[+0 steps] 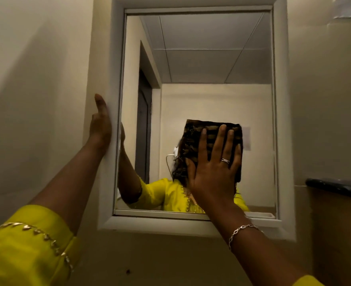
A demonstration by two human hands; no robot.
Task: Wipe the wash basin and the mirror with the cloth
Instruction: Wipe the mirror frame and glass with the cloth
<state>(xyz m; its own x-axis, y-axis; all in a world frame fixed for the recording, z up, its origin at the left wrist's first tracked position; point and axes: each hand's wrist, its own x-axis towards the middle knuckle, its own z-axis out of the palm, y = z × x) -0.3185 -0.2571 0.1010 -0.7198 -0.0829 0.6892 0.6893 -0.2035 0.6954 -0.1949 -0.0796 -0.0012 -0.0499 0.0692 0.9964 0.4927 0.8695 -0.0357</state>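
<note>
A mirror (201,58) in a white frame hangs on the wall straight ahead. My right hand (213,168) presses a dark brown folded cloth (195,135) flat against the lower middle of the glass, fingers spread over it. My left hand (100,122) rests flat against the outer left side of the mirror frame, fingers straight and holding nothing. The wash basin is out of view.
A dark ledge (335,187) juts from the wall at the right, level with the mirror's lower part. A paper sign (350,8) is stuck at the top right. Plain beige wall (36,79) surrounds the mirror.
</note>
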